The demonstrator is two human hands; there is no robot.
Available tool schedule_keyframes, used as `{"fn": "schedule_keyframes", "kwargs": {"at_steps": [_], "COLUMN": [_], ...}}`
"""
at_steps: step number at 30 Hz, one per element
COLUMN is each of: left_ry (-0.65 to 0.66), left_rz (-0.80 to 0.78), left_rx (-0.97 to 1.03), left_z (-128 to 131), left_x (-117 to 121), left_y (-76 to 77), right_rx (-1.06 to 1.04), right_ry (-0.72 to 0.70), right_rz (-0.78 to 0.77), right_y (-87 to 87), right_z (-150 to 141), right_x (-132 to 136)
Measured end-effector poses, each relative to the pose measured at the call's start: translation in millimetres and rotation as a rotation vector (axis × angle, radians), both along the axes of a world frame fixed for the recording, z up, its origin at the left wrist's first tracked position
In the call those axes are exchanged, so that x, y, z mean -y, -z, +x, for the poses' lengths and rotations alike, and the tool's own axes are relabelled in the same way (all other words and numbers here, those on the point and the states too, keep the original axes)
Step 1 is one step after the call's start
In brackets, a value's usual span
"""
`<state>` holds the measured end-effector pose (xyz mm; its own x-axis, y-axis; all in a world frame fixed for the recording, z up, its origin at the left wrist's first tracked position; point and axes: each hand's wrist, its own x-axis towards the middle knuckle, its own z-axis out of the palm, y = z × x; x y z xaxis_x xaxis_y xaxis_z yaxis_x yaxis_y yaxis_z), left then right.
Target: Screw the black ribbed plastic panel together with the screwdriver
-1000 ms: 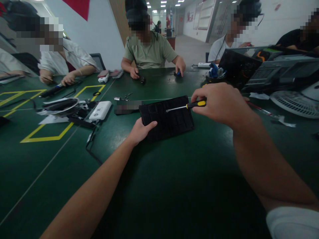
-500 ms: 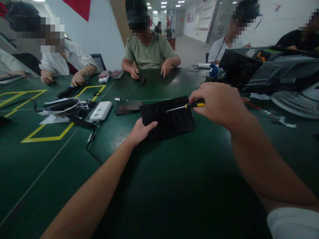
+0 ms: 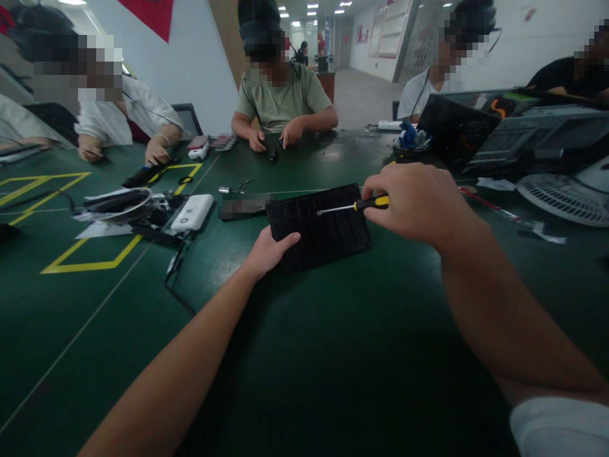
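Over the feed I had the left hand [image 3: 272, 252] gripping the left end of the black panel [image 3: 328, 241], its thumb across the upper face and its fingers hidden behind or beneath. The right hand [image 3: 412, 198] was closed round the black-and-yellow handle of a screwdriver [image 3: 356, 205], whose shaft slanted left over the panel; whether the tip touched the face or hung just above it, I could not tell. Done well, I judged, this called for the left hand to brace the panel against turning while the right squared the shaft to the spot under the tip and pushed lightly, since a slip could have scraped the face or run toward the left thumb. The panel sat between my two hands, just left of the right hand's fingers, short of the far edge of the desk [image 3: 342, 336]; I could not see the near edge.
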<state>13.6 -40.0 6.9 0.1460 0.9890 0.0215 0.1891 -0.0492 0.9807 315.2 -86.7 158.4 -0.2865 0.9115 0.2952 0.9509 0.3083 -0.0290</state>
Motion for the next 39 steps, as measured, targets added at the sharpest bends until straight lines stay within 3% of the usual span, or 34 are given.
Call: {"fn": "schedule_keyframes", "kwargs": {"at_steps": [26,39], "left_ry": [0.001,0.000], "left_rz": [0.000,0.008], "left_rx": [-0.005,0.012], "left_z": [-1.0,-1.2], "left_x": [-2.0,-2.2], "left_y": [2.7,3.6], "right_rx": [0.045,0.061], "right_ry": [0.076,0.030], "right_rz": [0.000,-0.048], "right_y": [-0.4,2.2], "right_z": [-3.7,-3.2], "right_x": [0.9,0.9]}}
